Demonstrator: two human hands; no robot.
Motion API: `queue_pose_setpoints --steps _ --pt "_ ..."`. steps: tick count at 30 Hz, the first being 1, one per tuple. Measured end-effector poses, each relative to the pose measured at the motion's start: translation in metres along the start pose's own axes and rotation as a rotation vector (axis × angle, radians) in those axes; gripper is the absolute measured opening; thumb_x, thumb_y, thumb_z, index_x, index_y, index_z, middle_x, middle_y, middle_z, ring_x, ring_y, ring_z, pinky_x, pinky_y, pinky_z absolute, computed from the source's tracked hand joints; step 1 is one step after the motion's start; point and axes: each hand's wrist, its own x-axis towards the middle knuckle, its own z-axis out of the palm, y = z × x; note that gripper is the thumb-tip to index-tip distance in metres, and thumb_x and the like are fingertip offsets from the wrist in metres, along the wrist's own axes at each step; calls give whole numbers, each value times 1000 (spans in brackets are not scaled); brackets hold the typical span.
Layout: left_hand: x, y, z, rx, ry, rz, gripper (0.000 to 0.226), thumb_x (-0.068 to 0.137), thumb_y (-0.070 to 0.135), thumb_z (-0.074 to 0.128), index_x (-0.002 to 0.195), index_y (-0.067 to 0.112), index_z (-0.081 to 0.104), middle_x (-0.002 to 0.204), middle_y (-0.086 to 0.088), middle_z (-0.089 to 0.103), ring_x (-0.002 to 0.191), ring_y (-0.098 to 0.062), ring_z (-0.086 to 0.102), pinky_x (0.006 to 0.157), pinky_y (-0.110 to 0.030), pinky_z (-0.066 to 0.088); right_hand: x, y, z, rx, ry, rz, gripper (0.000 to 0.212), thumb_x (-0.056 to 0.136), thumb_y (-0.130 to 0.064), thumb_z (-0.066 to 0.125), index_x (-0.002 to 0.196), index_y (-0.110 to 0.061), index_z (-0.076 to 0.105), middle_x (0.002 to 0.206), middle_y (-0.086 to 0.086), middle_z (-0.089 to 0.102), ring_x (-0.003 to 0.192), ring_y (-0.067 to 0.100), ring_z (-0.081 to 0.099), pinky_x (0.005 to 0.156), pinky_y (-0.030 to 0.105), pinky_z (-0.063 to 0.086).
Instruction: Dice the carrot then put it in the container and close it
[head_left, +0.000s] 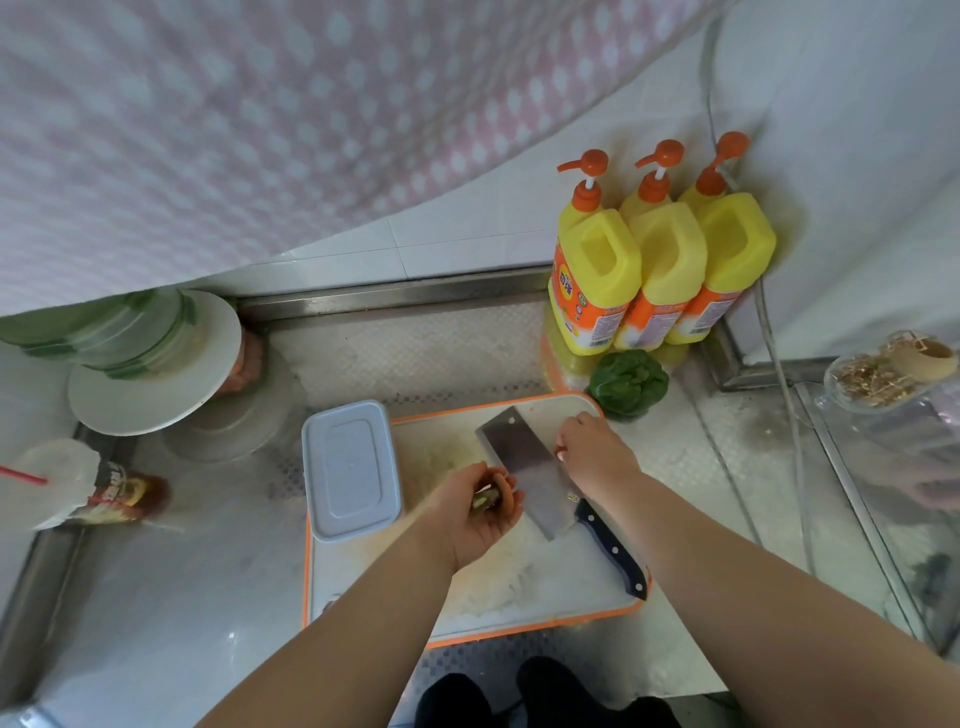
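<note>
A: Left hand?
B: Frame centre, palm up, fingers curled around carrot above cutting board.
A: Right hand?
B: Palm down, fingertips touching cleaver blade; nothing gripped.
A: Container?
B: Left of centre, lidded.

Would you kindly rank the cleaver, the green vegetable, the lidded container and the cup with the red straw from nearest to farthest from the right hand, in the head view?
From the right hand:
1. Cleaver: on the cutting board, at the fingertips.
2. Green vegetable: just beyond the board's far right corner.
3. Lidded container: on the board's left edge.
4. Cup with the red straw: far left on the counter.
</note>
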Motion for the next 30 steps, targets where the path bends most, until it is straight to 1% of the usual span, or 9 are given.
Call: queue_pose_setpoints --steps 4,8,10,12,15,21,24,28,30 --pt "-7 0 -1 25 33 35 25 101 15 47 83 3 59 88 -14 65 88 -23 61 90 -37 50 5 -3 -5 30 -53 65 19 94 -20 49 111 -11 53 118 8 51 113 27 49 87 37 42" --pt "-9 2 -4 -3 1 31 18 99 11 52 87 0 61 85 -18 68 103 -22 51 73 -37 59 -4 -10 -4 74 -51 73 7 97 -18 40 94 -17 45 104 7 58 99 27 56 71 31 37" --pt "-8 3 -6 -8 -18 38 15 98 9 53 92 -1 62 83 -18 69 101 -21 53 66 -39 61 -11 -16 -9 247 -10 110 4 94 -17 50 91 -19 47 93 2 62 90 23 60 69 28 39" --pt "-9 4 -7 -24 -50 48 16 99 9 51 95 -1 63 82 -17 69 83 -17 61 70 -43 61 -21 -29 -21 531 48 120 12 87 -15 65 88 -21 54 84 -4 63 83 15 60 68 23 42" --pt "-16 8 -5 -70 -104 73 22 102 15 48 97 -2 61 81 -17 68 59 -21 68 72 -48 60 -42 -67 -44 760 31 -91 11 81 -10 73 85 -17 66 76 -9 65 72 2 59 68 14 42" --pt "-58 26 -23 -85 -272 91 36 104 19 38 92 -1 65 78 -13 70 63 -19 70 55 -28 58 -68 -128 -59 486 56 -486 13 86 -17 70 97 -17 76 77 -20 50 75 -7 48 73 5 32" --pt "-84 31 -49 -174 -254 138 29 99 12 45 85 -2 66 76 -14 70 62 -20 70 58 -29 60 -74 -155 -59 478 63 -559 14 89 -18 66 99 -19 76 83 -19 51 82 -8 47 75 6 33" --pt "-113 38 -103 -278 -239 202 31 98 18 49 77 1 63 76 -13 68 59 -22 69 57 -28 57 -87 -200 -53 499 -21 -586 11 91 -24 62 91 -26 73 85 -15 65 79 -2 57 75 20 43" --pt "-129 39 -136 -384 -274 224 25 93 16 52 73 2 61 81 -8 63 61 -20 67 61 -32 59 -97 -225 -47 519 -92 -619 17 92 -21 62 82 -32 69 84 -13 65 79 -4 56 72 16 40"
